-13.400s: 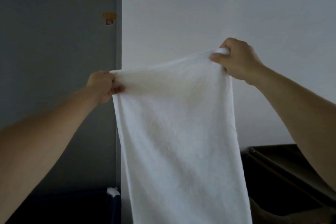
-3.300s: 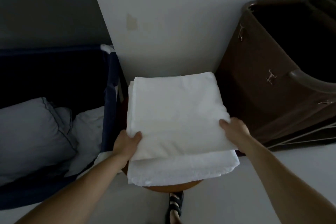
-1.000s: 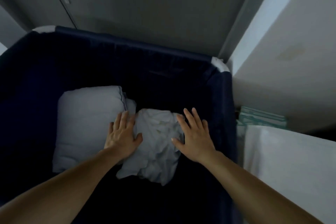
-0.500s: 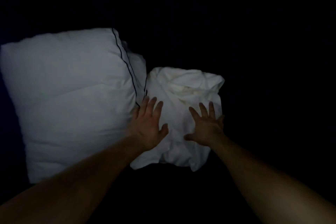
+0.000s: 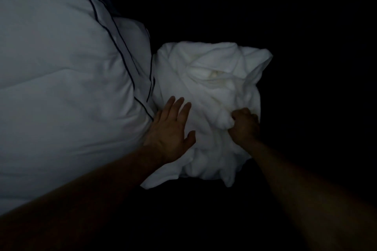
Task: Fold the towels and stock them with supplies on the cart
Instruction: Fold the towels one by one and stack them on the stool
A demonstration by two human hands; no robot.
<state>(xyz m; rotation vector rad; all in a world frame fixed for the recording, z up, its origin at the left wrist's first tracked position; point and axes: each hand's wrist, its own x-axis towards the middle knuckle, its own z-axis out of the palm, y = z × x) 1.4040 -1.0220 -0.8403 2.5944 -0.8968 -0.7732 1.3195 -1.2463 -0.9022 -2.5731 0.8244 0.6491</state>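
Your right hand (image 5: 243, 126) has changed since half a second ago: it lay flat with fingers spread, and now its fingers are curled into a fist around a bunched fold of the crumpled white towel (image 5: 214, 87). You have also leaned in, so the towel and the piped pillow (image 5: 61, 77) fill more of the view. That grip suggests you are about to lift the next towel out for folding; it is not yet raised and lies in the dark container, touching the pillow's right edge. Your left hand (image 5: 171, 130) grasps nothing. It rests palm down on the towel's left side, just beside the pillow's piping, fingers straight and thumb spread. Both forearms reach down and forward into the dark.
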